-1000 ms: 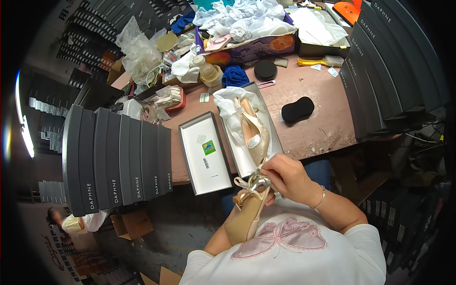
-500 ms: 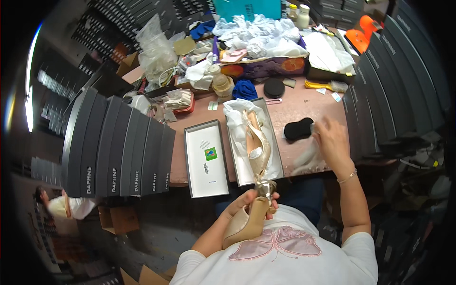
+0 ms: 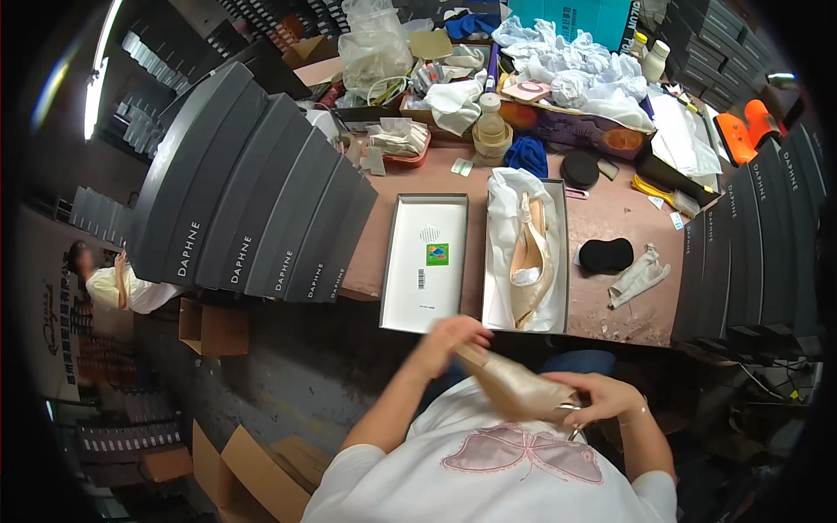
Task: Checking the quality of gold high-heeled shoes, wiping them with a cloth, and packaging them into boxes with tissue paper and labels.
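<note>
A beige high-heeled shoe (image 3: 510, 383) is held crosswise over my lap, slightly smeared by motion. My left hand (image 3: 455, 342) is closed on its left end. At the other end, near a shiny metallic part, my right hand (image 3: 606, 397) grips it. Just beyond, on the table edge, an open shoe box (image 3: 561, 305) holds the matching shoe (image 3: 534, 261) on white tissue paper. The box lid (image 3: 405, 296) lies inside-up to its left. Right of the box are a black sponge (image 3: 606, 255) and a crumpled pale cloth (image 3: 640, 275).
Stacked dark shoe boxes (image 3: 253, 192) rise at the left, with another stack (image 3: 750, 235) at the right. A carton of crumpled paper (image 3: 575, 126), a pump bottle (image 3: 492, 135), a blue cloth (image 3: 527, 157), a round black tin (image 3: 580, 170) and a yellow-handled brush (image 3: 667, 197) line the back.
My right hand has left the cloth on the table and come down onto the shoe. The shoe has swung from upright to crosswise in my hands. The view has shifted.
</note>
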